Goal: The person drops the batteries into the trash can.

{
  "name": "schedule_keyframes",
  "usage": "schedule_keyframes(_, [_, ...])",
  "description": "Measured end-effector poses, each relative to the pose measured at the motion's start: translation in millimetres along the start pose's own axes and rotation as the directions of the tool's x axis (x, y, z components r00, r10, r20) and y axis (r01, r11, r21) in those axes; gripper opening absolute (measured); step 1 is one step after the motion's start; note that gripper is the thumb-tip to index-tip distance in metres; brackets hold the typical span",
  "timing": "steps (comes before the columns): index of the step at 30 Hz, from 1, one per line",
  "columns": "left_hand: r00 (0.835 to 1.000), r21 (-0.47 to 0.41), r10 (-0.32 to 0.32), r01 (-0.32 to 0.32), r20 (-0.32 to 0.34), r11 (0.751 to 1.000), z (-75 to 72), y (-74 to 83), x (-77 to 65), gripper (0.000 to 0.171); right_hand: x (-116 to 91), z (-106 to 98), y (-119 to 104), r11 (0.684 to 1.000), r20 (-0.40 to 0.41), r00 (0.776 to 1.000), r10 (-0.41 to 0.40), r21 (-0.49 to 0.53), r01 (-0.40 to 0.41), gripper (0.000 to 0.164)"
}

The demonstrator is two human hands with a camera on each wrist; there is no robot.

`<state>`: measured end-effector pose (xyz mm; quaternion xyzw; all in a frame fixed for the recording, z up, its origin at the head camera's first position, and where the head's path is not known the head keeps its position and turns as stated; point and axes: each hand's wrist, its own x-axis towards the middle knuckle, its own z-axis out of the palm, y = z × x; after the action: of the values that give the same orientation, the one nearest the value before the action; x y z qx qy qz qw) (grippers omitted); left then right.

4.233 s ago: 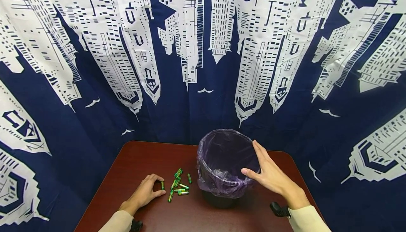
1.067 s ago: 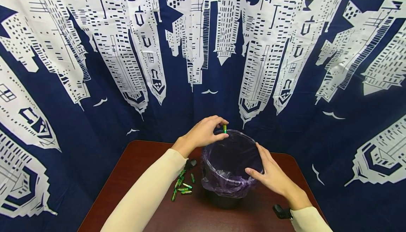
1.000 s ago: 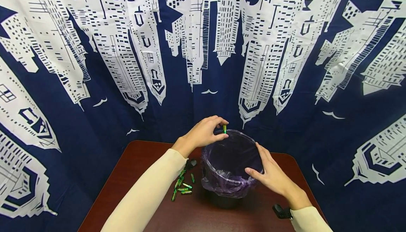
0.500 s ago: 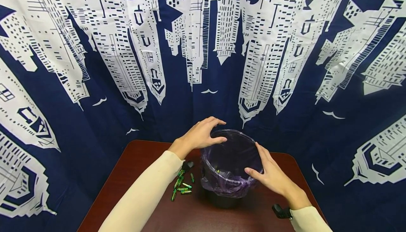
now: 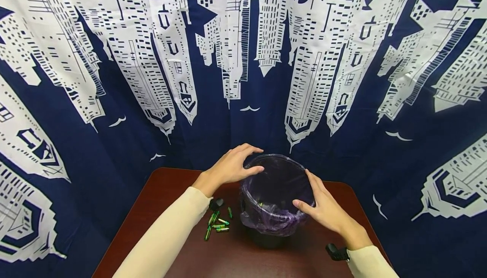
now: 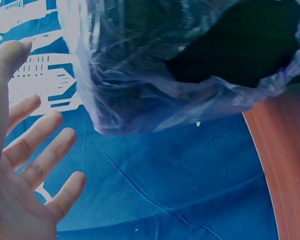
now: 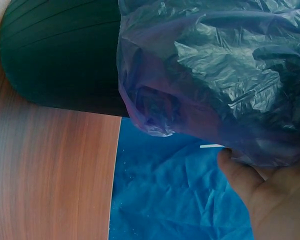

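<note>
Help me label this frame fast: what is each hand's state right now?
Left hand: open, holding nothing, near the lined bin.
Right hand: open, resting against the lined bin.

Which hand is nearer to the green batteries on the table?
Left. The left hand hovers beyond the batteries, on their side of the trash bin; the right hand is at the bin's right rim, across from them.

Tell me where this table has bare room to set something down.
Bare table shows along the near side, in front of the bin and batteries, and at the far left, between left sleeve and curtain. Crowded: left of the bin, where the batteries lie, and right of it, by the right hand.
</note>
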<state>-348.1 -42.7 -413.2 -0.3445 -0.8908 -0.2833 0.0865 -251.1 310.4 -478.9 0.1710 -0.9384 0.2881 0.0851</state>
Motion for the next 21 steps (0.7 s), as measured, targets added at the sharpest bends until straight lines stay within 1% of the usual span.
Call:
schedule_keyframes(7, [0.999,-0.015,-0.003,0.002,-0.040,1.000,3.9,-11.3,-20.2,0.060,-0.1,-0.9,0.0,1.000,0.006,1.000,0.004,-0.003,-0.004,0.115])
schedule_keyframes(14, [0.996,-0.032,-0.058,0.056,-0.072,0.998,5.9,-22.5,-43.4,0.056,0.0,0.0,0.7,1.000,0.005,1.000,-0.003,-0.001,0.003,0.115])
schedule_keyframes(21, [0.993,-0.070,-0.086,0.080,-0.081,0.994,8.5,-38.5,-67.0,0.056,0.2,0.1,1.5,1.000,-0.003,1.000,-0.003,0.010,0.003,0.115])
